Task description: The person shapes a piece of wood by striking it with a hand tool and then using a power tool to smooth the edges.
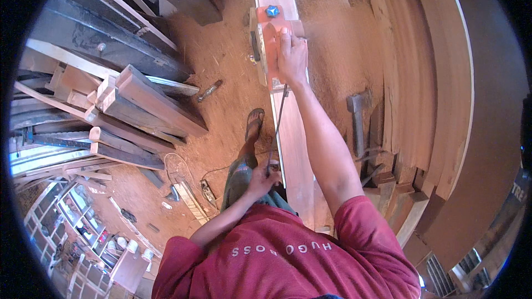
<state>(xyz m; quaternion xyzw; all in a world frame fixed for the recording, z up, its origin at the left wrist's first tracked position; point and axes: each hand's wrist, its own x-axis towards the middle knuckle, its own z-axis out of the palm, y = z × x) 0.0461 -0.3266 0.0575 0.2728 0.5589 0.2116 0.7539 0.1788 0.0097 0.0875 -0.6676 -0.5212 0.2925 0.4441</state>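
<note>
An orange-red electric planer (271, 50) with a blue front knob (271, 11) sits on a long wooden board (293, 144) that runs away from me. My right hand (292, 58) is wrapped round the planer's rear handle, the arm stretched far forward. From the back of the machine a dark power cord (280, 122) runs toward my body. Down by my thigh, my left hand (265, 180) is closed around that cord, beside the board's left edge.
Curved timber pieces (438, 77) stand stacked on the right, near a hammer-like tool (357, 124) on the sawdust-covered floor (221, 111). Wooden beams (155, 102) crowd the left. A power strip (208, 191) with a cord lies near my foot (254, 122). Shelves (83, 216) stand at lower left.
</note>
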